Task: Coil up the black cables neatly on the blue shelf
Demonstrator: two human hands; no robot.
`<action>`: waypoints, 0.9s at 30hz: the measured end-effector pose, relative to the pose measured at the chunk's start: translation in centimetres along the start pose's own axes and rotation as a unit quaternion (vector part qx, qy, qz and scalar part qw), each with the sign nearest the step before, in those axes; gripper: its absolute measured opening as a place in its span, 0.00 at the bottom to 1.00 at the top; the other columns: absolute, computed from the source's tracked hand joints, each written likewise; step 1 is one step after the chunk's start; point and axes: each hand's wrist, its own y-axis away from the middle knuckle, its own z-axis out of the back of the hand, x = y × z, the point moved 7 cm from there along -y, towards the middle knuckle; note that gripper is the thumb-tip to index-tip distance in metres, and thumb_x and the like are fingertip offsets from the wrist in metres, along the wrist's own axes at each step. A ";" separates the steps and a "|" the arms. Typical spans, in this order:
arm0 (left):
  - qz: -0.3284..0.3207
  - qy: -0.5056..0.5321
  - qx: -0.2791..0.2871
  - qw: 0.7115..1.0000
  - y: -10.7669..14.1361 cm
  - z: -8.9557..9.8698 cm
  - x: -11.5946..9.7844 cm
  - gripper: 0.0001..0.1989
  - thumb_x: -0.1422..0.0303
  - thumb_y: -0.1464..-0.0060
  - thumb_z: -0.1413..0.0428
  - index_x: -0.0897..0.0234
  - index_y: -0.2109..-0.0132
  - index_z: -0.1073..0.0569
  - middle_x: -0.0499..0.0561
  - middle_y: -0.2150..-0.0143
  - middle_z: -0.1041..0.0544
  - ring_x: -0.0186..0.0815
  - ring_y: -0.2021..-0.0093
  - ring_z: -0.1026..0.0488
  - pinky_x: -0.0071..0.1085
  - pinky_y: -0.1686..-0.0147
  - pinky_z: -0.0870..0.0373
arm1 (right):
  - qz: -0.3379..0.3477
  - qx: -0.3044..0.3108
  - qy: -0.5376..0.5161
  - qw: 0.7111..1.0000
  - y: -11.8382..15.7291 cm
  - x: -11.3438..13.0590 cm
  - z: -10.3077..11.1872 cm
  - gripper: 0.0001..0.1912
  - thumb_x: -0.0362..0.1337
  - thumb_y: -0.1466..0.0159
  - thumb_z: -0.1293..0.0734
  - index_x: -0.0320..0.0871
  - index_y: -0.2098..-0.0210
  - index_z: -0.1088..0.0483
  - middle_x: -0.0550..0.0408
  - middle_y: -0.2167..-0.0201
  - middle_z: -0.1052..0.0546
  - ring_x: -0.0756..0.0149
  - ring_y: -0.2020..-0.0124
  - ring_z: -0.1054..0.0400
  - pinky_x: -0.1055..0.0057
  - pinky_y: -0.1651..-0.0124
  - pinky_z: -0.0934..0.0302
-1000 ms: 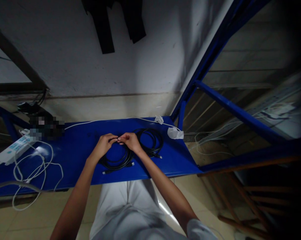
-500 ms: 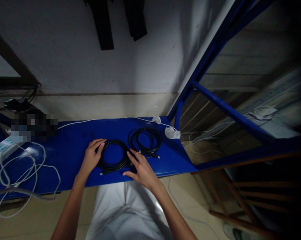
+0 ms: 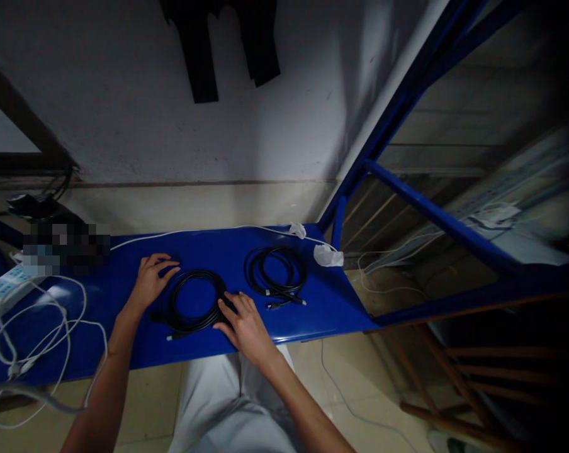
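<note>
I see the near cable coil (image 3: pixel 192 308) lying between both hands, flat: right hand (image 3: pixel 244 321) touches its rim, left hand (image 3: pixel 151 280) open just beside.

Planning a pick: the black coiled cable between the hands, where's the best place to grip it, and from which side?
Grip the left coiled cable on its far arc, coming from above. It lies flat on the blue shelf, that arc is bare, while the right hand covers the near right rim and loose plug ends trail at the near left.

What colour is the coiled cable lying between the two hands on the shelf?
Black. The coiled cable lies on the blue metal shelf, clearest in the head view.
</note>
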 end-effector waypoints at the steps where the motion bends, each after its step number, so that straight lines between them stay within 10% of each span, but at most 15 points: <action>1: 0.002 0.006 0.010 1.000 -0.1 -0.1 0.2 0.20 0.49 0.33 0.44 0.56 0.53 0.14 0.58 0.47 0.19 0.51 0.44 0.24 0.51 0.38 0.34 | 0.002 -0.001 0.005 1.000 -0.2 0.6 -0.3 0.33 0.52 0.27 0.29 0.47 0.28 0.31 0.37 0.32 0.27 0.40 0.30 0.33 0.38 0.26 0.37; 15: 0.034 0.024 0.117 0.992 -1.3 0.4 3.7 0.27 0.41 0.35 0.47 0.59 0.57 0.19 0.58 0.53 0.18 0.50 0.49 0.23 0.49 0.39 0.33 | 0.048 0.029 -0.030 0.998 -0.7 4.2 -1.6 0.37 0.54 0.25 0.32 0.42 0.24 0.40 0.38 0.28 0.31 0.46 0.28 0.36 0.44 0.24 0.40; 20: 0.036 0.004 0.108 0.994 -1.5 0.8 3.6 0.27 0.41 0.35 0.47 0.60 0.56 0.20 0.58 0.52 0.19 0.50 0.46 0.24 0.50 0.36 0.35 | 0.032 -0.057 -0.061 0.996 1.2 2.3 3.4 0.31 0.46 0.24 0.31 0.47 0.25 0.38 0.43 0.33 0.25 0.50 0.30 0.33 0.45 0.27 0.36; 27: 0.091 -0.026 0.112 0.989 -2.6 0.8 5.5 0.29 0.40 0.38 0.48 0.60 0.51 0.20 0.60 0.46 0.19 0.55 0.41 0.25 0.54 0.33 0.38 | -0.047 -0.119 0.072 0.989 4.9 -8.0 12.2 0.33 0.42 0.24 0.30 0.49 0.23 0.40 0.38 0.31 0.29 0.43 0.27 0.36 0.38 0.29 0.36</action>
